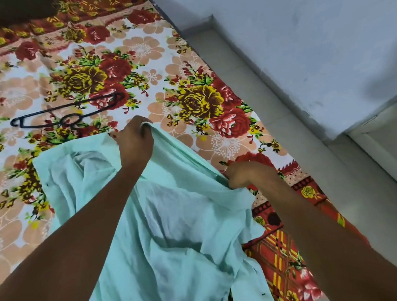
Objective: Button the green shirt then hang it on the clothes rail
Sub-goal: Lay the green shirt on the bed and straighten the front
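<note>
**Both hands gripping the green shirt over the bed**

Both hands hold the green shirt [174,223] by its upper edge, lifting that edge off the bed [21,235] while the rest of the cloth sags in loose folds toward the camera. Left hand [134,141], at the far end of the lifted edge, has its fingers curled round a bunch of fabric, with a bit of pale cloth showing between the knuckles. Right hand [239,174], nearer and to the right, pinches the same edge with curled fingers, so the cloth runs in a taut sloping line between the two grips.

Beneath them the shirt is open and rumpled, its inner side facing up, and a flap of it spreads flat on the bed to the left. Small dark marks show on the fabric near the left flap and at the lower right hem; whether these are buttons cannot be told.

A floral bedsheet [137,50] in red, yellow and peach covers the bed. On it, beyond the shirt and apart from it, lies a black hanger [68,112], flat on the sheet. Along the bed's right side runs a grey ledge [272,101], below a pale blue-grey wall [301,23].
</note>
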